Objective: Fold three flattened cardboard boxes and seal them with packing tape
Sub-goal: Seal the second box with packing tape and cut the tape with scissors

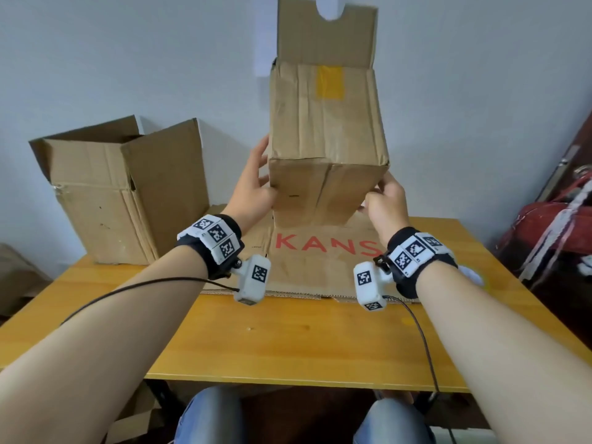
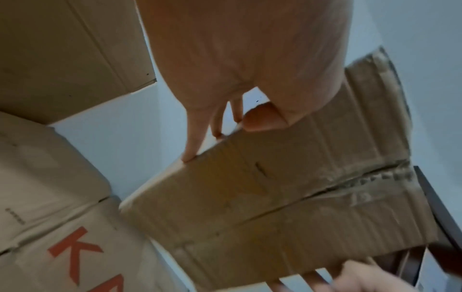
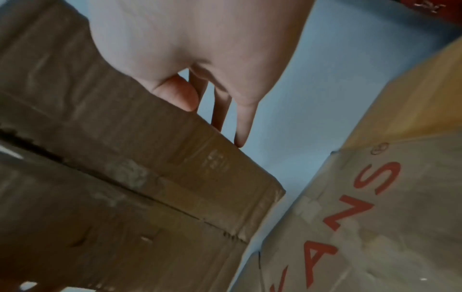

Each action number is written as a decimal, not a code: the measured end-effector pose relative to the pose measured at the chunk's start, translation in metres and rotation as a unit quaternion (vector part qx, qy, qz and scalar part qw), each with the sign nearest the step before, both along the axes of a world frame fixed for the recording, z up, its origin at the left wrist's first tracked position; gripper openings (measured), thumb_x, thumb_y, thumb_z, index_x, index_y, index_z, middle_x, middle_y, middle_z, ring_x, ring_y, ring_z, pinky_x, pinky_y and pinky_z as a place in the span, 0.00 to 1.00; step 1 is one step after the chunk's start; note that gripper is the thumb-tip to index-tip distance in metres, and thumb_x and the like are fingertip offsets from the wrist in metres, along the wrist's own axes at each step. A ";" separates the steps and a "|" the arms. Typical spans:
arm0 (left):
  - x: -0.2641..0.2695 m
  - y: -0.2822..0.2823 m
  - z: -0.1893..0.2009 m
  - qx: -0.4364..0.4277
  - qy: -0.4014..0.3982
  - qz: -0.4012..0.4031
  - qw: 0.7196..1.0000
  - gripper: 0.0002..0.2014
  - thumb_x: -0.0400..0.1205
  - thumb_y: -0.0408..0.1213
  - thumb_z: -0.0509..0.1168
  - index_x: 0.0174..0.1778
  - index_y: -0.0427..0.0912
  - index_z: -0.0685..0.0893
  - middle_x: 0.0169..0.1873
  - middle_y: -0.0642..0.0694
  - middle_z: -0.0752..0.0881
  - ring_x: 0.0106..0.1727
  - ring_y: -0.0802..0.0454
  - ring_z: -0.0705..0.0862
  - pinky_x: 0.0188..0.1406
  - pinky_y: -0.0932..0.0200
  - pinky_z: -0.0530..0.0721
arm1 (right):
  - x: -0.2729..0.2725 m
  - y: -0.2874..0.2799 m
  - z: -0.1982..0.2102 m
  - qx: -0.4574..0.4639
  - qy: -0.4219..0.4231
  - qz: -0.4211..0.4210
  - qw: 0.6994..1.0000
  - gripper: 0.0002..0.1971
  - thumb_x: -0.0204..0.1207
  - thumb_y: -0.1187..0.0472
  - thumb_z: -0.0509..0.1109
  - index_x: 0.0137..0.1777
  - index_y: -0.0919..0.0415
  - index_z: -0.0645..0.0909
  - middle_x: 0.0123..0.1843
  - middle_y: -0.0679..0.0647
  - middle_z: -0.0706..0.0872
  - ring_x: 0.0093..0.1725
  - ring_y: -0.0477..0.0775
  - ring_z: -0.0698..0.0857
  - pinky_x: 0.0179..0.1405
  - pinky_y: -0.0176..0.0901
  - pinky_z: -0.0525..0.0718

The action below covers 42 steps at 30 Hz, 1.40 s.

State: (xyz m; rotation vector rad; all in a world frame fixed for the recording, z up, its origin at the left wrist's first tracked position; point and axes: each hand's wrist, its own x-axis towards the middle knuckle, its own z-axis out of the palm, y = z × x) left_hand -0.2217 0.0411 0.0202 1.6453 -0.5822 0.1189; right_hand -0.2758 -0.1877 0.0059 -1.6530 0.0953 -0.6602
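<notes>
A tall brown cardboard box is held in the air above the table, tipped so its closed bottom flaps face me. A yellow tape patch sits on its upper face, and its far top flap stands open. My left hand grips the lower left edge, fingers along the side and thumb on the bottom flap. My right hand grips the lower right edge the same way, its thumb on the flap. The seam between the bottom flaps shows no tape. No tape roll is in view.
A flattened box printed "KANS" lies on the yellow wooden table under the held one. An erected box with open flaps stands at the table's back left. A red bag sits off the right edge. A wall is close behind.
</notes>
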 end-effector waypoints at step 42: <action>0.002 -0.045 -0.024 0.295 0.048 0.071 0.952 0.13 0.85 0.39 0.64 0.62 0.50 0.91 0.79 0.44 0.70 0.79 0.44 0.70 0.72 0.55 0.71 | -0.004 -0.016 -0.026 -0.267 0.202 -0.002 0.942 0.10 0.81 0.48 0.68 0.42 0.41 0.91 0.80 0.49 0.73 0.78 0.55 0.72 0.75 0.53 0.70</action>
